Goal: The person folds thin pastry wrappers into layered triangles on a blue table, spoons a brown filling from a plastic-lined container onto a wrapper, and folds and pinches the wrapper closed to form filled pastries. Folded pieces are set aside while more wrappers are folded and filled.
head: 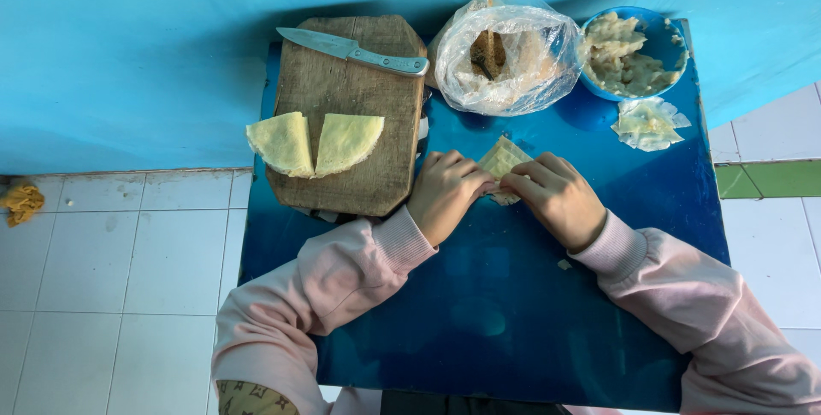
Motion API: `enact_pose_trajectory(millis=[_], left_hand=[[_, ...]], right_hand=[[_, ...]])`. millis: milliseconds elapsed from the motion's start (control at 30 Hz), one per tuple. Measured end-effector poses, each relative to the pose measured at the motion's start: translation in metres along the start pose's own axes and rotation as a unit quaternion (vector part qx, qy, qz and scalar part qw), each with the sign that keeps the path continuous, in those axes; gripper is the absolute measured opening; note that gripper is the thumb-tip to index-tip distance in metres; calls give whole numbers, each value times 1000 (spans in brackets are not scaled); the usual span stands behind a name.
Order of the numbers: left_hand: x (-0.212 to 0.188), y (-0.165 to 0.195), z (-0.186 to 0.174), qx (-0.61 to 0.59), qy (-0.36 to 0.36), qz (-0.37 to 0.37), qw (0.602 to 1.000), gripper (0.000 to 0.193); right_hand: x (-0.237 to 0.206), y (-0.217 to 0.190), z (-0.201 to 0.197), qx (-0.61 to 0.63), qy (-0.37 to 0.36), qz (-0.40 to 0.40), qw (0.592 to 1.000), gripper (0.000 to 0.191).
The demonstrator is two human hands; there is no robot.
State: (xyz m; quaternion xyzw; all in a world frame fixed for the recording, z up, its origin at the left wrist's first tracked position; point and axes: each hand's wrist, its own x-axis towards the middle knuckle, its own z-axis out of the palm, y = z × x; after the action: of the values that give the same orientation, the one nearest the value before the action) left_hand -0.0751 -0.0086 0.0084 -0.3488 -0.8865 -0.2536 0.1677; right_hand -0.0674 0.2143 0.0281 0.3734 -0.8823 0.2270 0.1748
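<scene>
Head view: both hands pinched on one folded pastry sheet at mid-table.

Left hand [445, 192] and right hand [556, 199] meet fingertip to fingertip, fingers curled shut on the near end of the pale pastry sheet [501, 160]; its long axis runs away from the fingers toward the far plastic bag [506, 56]. Neither hand is nearer. Further left, cutting board [346, 124] with two folded wrappers [315, 143]; knife [355, 50] and blue bowl [663, 34] farthest.

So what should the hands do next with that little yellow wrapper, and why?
Probably press the last fold flat. Both the left hand and the right hand pinch the folded wrapper on the blue table, and it already looks like a closed triangle, so the filling seems tucked inside.
</scene>
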Motion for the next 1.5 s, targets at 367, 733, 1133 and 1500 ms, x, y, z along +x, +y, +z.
enact_pose_trajectory(millis=[367, 733, 1133, 1500], left_hand=[[-1, 2, -9, -10, -41, 2, 999, 27], [4, 4, -5, 18, -37, -20, 999, 17], [10, 5, -8, -16, -100, -93, 990, 23], [13, 2, -4, -10, -94, -127, 987, 26]], right_hand=[[1, 8, -5, 63, -33, 5, 997, 19], [1, 13, -2, 106, -51, 72, 990, 19], [2, 16, -2, 88, -53, 37, 994, 20], [11, 29, 4, 137, -88, 87, 983, 15]])
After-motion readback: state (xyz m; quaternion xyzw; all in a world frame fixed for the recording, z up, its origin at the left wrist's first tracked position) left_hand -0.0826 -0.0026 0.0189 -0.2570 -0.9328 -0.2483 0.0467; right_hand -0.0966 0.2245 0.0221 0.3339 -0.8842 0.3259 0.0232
